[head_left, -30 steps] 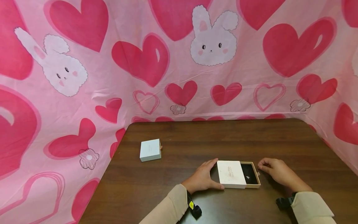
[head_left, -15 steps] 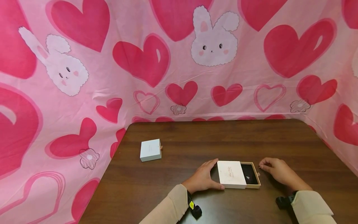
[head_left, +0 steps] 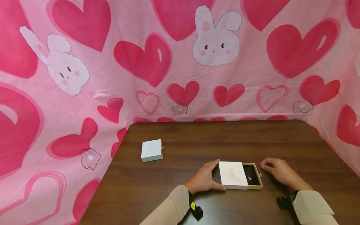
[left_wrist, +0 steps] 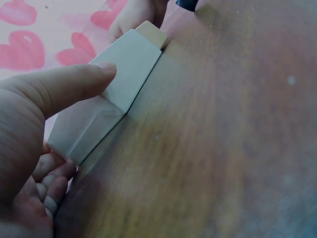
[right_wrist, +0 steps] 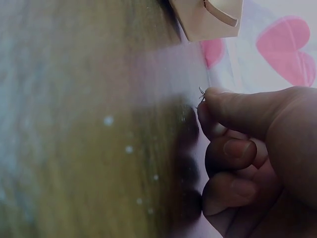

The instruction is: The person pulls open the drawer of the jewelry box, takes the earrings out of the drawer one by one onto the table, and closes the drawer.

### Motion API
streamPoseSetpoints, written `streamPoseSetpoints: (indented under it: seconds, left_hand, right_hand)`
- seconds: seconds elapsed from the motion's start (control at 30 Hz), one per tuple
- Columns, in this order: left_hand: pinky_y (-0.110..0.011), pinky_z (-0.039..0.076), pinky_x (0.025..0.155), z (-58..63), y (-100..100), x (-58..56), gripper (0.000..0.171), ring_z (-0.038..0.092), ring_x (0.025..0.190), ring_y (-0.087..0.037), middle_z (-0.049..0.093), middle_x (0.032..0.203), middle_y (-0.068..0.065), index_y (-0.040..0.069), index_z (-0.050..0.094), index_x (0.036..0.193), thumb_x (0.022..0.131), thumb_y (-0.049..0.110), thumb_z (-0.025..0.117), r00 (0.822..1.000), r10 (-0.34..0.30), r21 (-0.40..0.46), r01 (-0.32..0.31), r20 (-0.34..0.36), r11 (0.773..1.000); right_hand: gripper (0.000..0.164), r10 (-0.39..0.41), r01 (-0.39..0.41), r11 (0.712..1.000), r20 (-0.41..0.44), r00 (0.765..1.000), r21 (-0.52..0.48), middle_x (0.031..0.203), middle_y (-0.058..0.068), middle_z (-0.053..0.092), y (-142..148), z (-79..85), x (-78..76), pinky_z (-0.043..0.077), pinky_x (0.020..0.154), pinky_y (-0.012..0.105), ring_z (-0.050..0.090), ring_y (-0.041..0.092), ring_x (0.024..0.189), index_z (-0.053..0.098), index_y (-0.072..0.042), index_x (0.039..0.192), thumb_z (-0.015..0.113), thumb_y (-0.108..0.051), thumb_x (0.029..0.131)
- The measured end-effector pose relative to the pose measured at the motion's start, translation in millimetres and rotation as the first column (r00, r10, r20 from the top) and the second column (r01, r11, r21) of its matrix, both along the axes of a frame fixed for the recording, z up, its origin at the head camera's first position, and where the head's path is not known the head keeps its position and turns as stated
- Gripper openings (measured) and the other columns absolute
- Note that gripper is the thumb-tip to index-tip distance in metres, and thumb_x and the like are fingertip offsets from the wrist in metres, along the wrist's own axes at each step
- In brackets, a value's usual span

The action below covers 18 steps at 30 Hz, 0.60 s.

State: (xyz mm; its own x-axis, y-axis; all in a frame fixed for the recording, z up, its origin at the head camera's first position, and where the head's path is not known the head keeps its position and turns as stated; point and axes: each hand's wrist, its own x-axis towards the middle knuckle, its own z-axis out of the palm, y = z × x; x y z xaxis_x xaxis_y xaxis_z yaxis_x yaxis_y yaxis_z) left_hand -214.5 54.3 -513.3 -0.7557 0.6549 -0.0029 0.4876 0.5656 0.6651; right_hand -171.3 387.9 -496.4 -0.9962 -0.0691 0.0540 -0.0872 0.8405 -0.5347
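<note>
A white jewellery box (head_left: 232, 176) lies on the table with its tan drawer (head_left: 254, 187) pulled partway out to the right. On the drawer's black pad (head_left: 249, 171) sits a tiny silvery star-shaped stud (head_left: 249, 178). My left hand (head_left: 203, 178) grips the box's left end, thumb (left_wrist: 74, 84) along the near side and fingers at the far side. Just right of the drawer, my right hand (head_left: 279, 171) pinches a tiny metal earring (right_wrist: 202, 93) between thumb and index finger. Most of that earring is hidden by the fingertips. A ribbon pull tab (right_wrist: 222, 13) hangs from the drawer front.
A second white box (head_left: 152, 150), closed, with a small tan tab, stands at the back left of the brown wooden table (head_left: 213, 137). Pink cloth (head_left: 180, 72) printed with hearts and rabbits hangs behind and beside the table.
</note>
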Motion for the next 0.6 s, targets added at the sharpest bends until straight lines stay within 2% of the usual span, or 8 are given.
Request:
streamPoseSetpoints:
  seconds: [0.6]
  left_hand:
    - [-0.039,0.035,0.105,-0.8,0.2,-0.2,0.107,0.034,0.136,-0.014,0.036,0.150,0.007,0.022,0.030,0.153,0.067,0.054,0.085,1.000,0.002,0.007,-0.002,0.007,1.000]
  right_hand:
    - [0.006,0.005,-0.005,1.000,-0.010,1.000,0.003,0.081,-0.003,0.062,-0.7,0.8,0.0,0.043,0.067,0.035,0.052,0.016,0.074,0.067,-0.013,0.085,0.068,-0.010,0.090]
